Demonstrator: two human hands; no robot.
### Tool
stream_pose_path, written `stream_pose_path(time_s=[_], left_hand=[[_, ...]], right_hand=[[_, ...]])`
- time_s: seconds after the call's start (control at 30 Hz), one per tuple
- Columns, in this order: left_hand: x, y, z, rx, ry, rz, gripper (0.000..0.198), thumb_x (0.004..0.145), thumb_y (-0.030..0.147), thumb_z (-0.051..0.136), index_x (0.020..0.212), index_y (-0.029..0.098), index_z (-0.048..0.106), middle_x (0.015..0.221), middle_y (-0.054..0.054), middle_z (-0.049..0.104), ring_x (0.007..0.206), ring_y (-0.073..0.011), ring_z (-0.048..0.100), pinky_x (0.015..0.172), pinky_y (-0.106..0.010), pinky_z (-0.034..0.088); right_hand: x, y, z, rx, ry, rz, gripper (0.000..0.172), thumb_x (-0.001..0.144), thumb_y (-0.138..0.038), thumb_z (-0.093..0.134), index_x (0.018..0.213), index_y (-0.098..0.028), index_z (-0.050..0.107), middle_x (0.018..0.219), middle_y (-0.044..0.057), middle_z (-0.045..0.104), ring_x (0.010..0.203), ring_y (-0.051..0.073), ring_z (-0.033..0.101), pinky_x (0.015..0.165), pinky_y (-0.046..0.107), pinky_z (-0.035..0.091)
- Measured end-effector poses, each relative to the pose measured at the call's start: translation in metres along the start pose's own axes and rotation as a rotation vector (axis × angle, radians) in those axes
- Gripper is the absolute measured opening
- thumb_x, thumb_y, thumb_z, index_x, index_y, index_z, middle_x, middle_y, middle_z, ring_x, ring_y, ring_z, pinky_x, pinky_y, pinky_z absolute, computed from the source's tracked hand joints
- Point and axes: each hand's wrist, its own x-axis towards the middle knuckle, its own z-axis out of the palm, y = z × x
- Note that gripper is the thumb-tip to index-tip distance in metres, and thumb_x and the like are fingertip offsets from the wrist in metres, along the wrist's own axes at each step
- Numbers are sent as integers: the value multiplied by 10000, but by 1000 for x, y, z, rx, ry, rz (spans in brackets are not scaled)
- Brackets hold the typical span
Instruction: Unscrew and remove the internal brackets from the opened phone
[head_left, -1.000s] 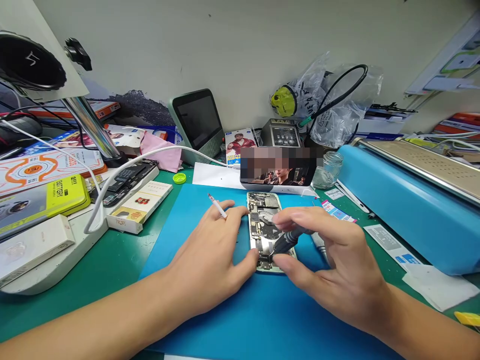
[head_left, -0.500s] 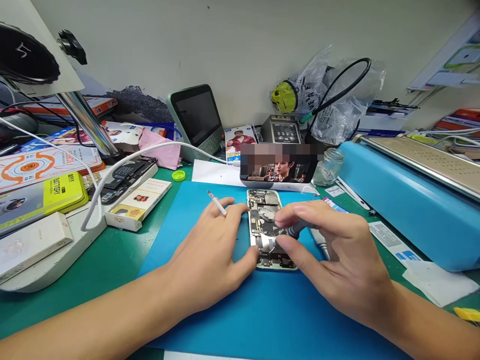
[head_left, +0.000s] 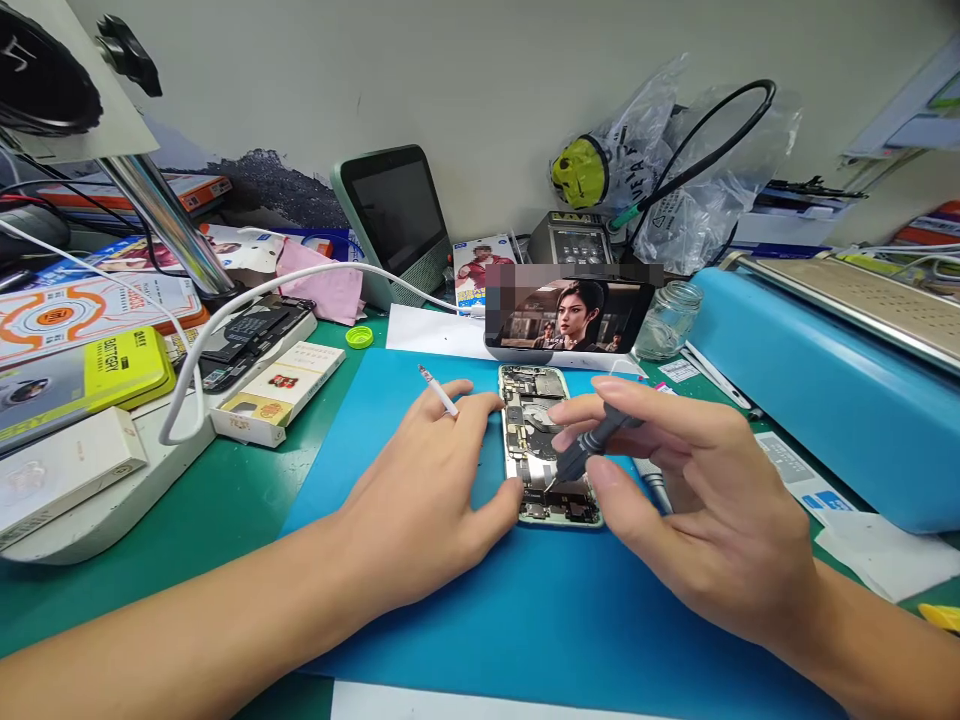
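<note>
An opened phone (head_left: 534, 465) lies on the blue mat (head_left: 480, 640), its inner parts and boards exposed. My left hand (head_left: 427, 480) rests at the phone's left edge, with index finger and thumb touching it. A cigarette (head_left: 438, 390) is held between fingers of this hand, pointing up and left. My right hand (head_left: 697, 510) grips a small dark grey screwdriver (head_left: 592, 447) between thumb and fingers. The screwdriver slants down to the left, its thin tip over the lower part of the phone; whether it touches a screw I cannot tell.
Behind the mat a propped phone (head_left: 570, 315) plays a video, with a glass jar (head_left: 671, 320) beside it. A blue machine (head_left: 832, 400) stands right. At left are a cigarette box (head_left: 281, 390), another opened phone (head_left: 255, 340) and a white cable (head_left: 300, 278).
My right hand has turned the screwdriver, so more of its shaft shows, pointing down at the phone's lower part. My left hand keeps its place at the phone's edge. The view has shifted slightly.
</note>
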Motion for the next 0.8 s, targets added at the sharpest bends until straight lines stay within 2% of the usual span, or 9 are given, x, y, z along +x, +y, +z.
stream_pose_path(time_s=[0.07,0.17,0.3,0.5,0.67,0.8], left_hand=[[0,0,0,-6,-2,2,441,992,346,557,1392,165,525,1426,-161,622,1503,-364,368,1156,-566,482],[0,0,0,-8,-14,-6,433,996,350,554,1390,170,528,1420,-147,633,1518,-360,352,1171,-565,472],[0,0,0,0,-23,-21,458,994,361,558,1404,160,520,1429,-153,626,1533,-364,330,1168,-569,475],[0,-1,0,25,-14,1,452,998,366,554,1391,146,517,1402,-160,648,1522,-380,343,1166,-584,469],[0,-1,-1,17,-23,-10,447,995,380,559,1386,167,515,1409,-155,648,1530,-380,340,1157,-595,477],[0,0,-2,17,-31,-28,460,991,374,561,1399,169,513,1414,-150,651,1543,-374,332,1163,-597,475]], right_hand=[[0,-1,-1,-26,-17,2,664,926,-42,652,1509,-329,516,1358,67,703,1159,244,737,925,405,696],[1,1,-1,-65,-33,-10,690,913,-96,740,1512,-344,505,1320,47,718,1100,229,762,894,362,704],[0,2,1,-51,-41,34,696,939,-76,706,1533,-349,469,1228,34,721,991,185,787,875,320,708],[3,-2,3,-11,10,27,688,921,-32,706,1511,-320,502,1163,30,698,1002,167,775,878,271,705],[5,-3,2,16,39,47,698,919,-54,718,1511,-358,506,1151,23,714,986,193,781,848,308,718],[10,-7,-5,4,109,73,640,924,-93,731,1471,-372,547,1130,30,727,921,211,781,798,355,718]])
